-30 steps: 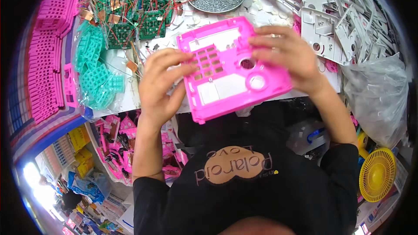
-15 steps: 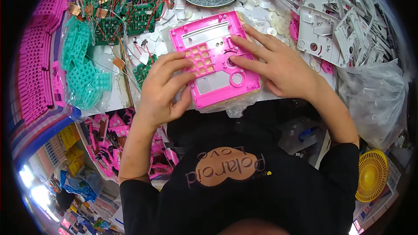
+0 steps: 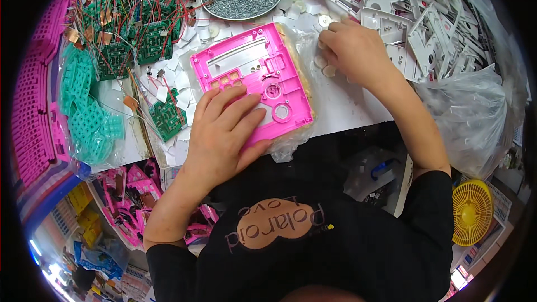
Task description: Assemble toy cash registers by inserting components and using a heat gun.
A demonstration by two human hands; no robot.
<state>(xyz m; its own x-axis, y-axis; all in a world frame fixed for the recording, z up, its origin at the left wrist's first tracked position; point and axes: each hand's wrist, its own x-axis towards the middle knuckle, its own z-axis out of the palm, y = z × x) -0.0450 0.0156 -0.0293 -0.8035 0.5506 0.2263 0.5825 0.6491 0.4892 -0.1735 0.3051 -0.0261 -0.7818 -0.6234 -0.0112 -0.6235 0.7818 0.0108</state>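
Observation:
A pink plastic casing [image 3: 257, 81] with a keypad grid, round openings and a silver strip lies tilted on a plastic-wrapped pad [image 3: 302, 72] at the table's front. My left hand [image 3: 224, 123] rests on its lower left part, fingers spread out flat, covering most of the keypad grid. To the right of the casing, my right hand [image 3: 358, 53] is over a scatter of small white discs [image 3: 324, 21]. Its fingers are bent down and drawn together; whatever lies between the fingertips is hidden.
A round tray [image 3: 279, 5] of screws stands at the back. Wired green circuit boards [image 3: 156, 42] and teal keypad pieces [image 3: 84, 106] pile up on the left. White plastic casings [image 3: 425, 33] and a clear bag [image 3: 467, 117] crowd the right. Pink parts [image 3: 128, 201] fill a box below.
My right hand has left the casing and moved right to the white discs. My left hand has shifted further onto the casing, flattening over the keypad grid. The whole view has shifted slightly.

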